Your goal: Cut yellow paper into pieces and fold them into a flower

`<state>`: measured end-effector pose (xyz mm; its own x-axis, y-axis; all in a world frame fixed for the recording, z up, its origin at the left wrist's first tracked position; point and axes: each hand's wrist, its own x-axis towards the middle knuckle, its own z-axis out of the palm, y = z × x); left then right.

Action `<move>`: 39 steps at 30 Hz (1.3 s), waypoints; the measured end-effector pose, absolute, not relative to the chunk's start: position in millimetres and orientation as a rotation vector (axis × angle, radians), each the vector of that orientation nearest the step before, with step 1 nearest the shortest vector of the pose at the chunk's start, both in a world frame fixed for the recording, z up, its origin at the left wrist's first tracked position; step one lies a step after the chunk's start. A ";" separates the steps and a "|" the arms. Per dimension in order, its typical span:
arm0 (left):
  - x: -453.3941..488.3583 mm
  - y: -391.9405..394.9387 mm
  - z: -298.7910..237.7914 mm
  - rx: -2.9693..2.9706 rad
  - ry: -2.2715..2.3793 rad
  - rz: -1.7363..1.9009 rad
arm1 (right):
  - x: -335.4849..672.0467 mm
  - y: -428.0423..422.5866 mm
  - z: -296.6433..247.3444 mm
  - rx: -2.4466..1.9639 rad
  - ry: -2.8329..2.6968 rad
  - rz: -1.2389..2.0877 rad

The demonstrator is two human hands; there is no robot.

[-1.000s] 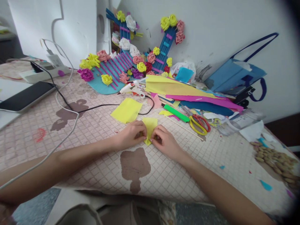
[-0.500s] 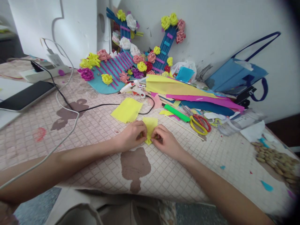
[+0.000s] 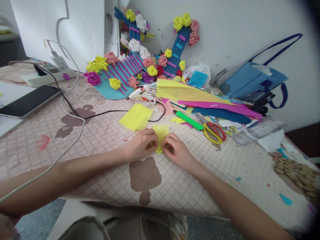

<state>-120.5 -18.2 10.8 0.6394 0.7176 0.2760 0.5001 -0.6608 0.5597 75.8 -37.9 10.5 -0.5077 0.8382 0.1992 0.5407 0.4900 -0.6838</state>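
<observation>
A small piece of yellow crepe paper (image 3: 162, 132) lies between my two hands, its near edge gathered and crinkled. My left hand (image 3: 144, 142) pinches the paper's left side with closed fingers. On the opposite side, my right hand (image 3: 176, 148) is closed in a pinch on the same piece. The fingers hide the parts they grip. Just beyond my left hand rests a stack of yellow paper squares (image 3: 137, 116).
A glue gun (image 3: 142, 94) with a black cord stands behind the squares. To the right are a green-handled cutter (image 3: 189, 120), scissors (image 3: 212, 132) and long crepe sheets (image 3: 195, 93). Flower-covered paper guitars (image 3: 120, 75) lean at the back; peanuts (image 3: 295, 171) lie far right.
Both hands keep their pinch on the yellow paper, almost unmoved. The whole view has shifted very slightly.
</observation>
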 end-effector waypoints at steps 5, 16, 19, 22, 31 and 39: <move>-121.3 -19.7 9.1 2.435 0.967 0.670 | 74.1 -40.4 10.7 -1.168 -2.219 0.732; -123.9 -21.0 14.1 2.468 0.918 0.607 | 74.3 -43.1 19.3 -1.216 -2.291 0.708; -125.3 -20.4 14.6 2.451 0.891 0.595 | 75.1 -43.4 20.7 -1.212 -2.300 0.725; -126.5 -19.5 14.7 2.451 0.876 0.592 | 75.1 -43.1 20.9 -1.194 -2.287 0.756; -125.4 -15.6 13.8 2.441 0.872 0.616 | 75.4 -41.0 14.5 -1.191 -2.227 0.737; -124.1 -15.5 10.6 2.458 0.902 0.638 | 75.0 -41.2 14.9 -1.204 -2.222 0.749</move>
